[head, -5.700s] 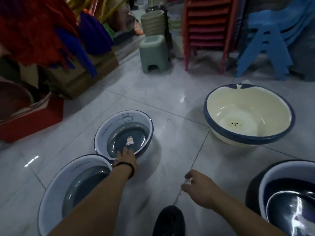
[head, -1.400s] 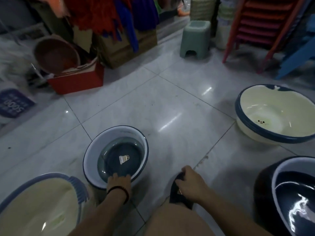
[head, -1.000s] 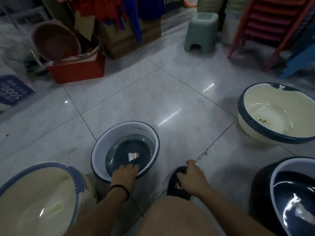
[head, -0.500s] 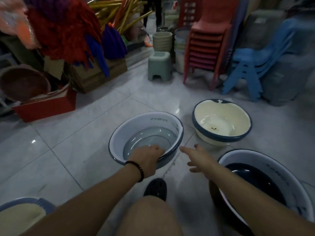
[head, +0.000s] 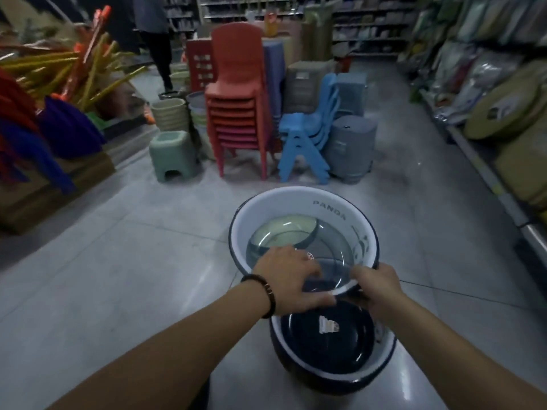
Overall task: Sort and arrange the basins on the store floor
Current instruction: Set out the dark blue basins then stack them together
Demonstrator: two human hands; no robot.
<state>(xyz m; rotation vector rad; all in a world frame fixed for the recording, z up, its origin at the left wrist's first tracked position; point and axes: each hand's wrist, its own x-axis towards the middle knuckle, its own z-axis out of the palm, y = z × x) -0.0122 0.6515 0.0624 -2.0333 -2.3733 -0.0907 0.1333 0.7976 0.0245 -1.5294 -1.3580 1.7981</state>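
Note:
I hold a white basin (head: pixel 296 208) with a dark blue rim, a see-through grey bottom and the word PANDA inside, lifted and tilted in the middle of the view. My left hand (head: pixel 291 278) grips its near rim with the thumb under the edge. My right hand (head: pixel 374 287) grips the same rim further right. Directly below stands a dark navy basin (head: pixel 325 377) with a white rim and a label on its bottom. The cream basin shows only dimly through the held basin's grey bottom.
Behind the basins stand stacked red chairs (head: pixel 236 113), blue children's chairs (head: pixel 307 137), a green stool (head: pixel 171 155) and a grey bin (head: pixel 352 149). Brooms and mops (head: pixel 44 108) fill the left side. Shelves of goods (head: pixel 488 93) line the right. A person (head: pixel 157 31) stands far back.
The white PANDA basin has been lifted off the floor and carried right, above the navy basin. My right hand has taken hold of its rim. The view has tilted up towards the aisle.

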